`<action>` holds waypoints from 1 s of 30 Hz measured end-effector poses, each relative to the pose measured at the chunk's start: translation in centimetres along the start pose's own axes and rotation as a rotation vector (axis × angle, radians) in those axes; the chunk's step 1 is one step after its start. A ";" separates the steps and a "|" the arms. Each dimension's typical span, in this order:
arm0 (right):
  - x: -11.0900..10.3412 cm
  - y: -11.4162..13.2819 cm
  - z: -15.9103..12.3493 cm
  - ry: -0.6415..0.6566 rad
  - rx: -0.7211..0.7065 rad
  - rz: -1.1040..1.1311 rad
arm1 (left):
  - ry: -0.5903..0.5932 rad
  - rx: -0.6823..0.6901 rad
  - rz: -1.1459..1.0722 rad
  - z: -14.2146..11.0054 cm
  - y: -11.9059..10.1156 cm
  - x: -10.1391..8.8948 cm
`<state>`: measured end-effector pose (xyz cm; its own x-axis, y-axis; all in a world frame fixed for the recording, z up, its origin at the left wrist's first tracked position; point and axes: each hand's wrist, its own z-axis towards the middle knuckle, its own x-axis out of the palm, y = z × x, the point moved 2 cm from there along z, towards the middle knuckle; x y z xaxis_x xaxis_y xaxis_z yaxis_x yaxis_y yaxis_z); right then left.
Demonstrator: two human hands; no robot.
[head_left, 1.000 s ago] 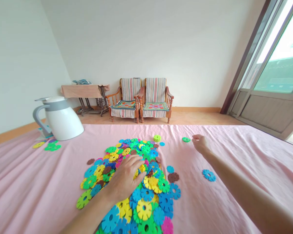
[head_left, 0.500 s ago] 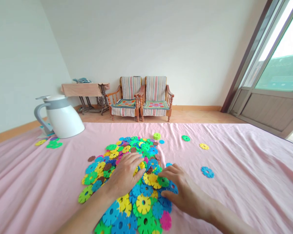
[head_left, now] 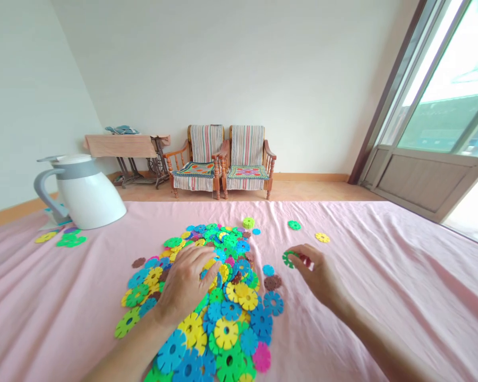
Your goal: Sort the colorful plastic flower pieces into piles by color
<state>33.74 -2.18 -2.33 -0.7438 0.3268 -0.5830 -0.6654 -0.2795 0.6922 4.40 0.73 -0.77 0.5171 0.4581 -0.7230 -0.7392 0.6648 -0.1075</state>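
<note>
A large heap of flat plastic snowflake discs in blue, green, yellow, brown and pink lies on a pink bedsheet. My left hand rests flat on the heap's middle, fingers spread over the discs, holding none that I can see. To the right of the heap, my right hand pinches a green disc at its fingertips, with a dark red piece partly hidden behind the fingers. Nearby lie a brown disc and a blue disc.
Loose green and yellow discs lie beyond my right hand. A white jug with a grey handle stands on the sheet at the left, near more scattered discs. Two wooden armchairs stand by the far wall.
My right hand has moved rightward off the heap and now pinches a green disc. My left hand stays on the heap. The view has shifted slightly.
</note>
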 end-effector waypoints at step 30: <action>4.4 2.5 2.1 0.241 -0.106 0.191 | 0.118 -0.042 -0.018 -0.2 -0.3 0.5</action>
<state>28.90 0.50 -2.27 -0.8410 0.0397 -0.5395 -0.5057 -0.4120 0.7580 4.81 0.67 -1.23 0.4783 0.3719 -0.7956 -0.7487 0.6461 -0.1481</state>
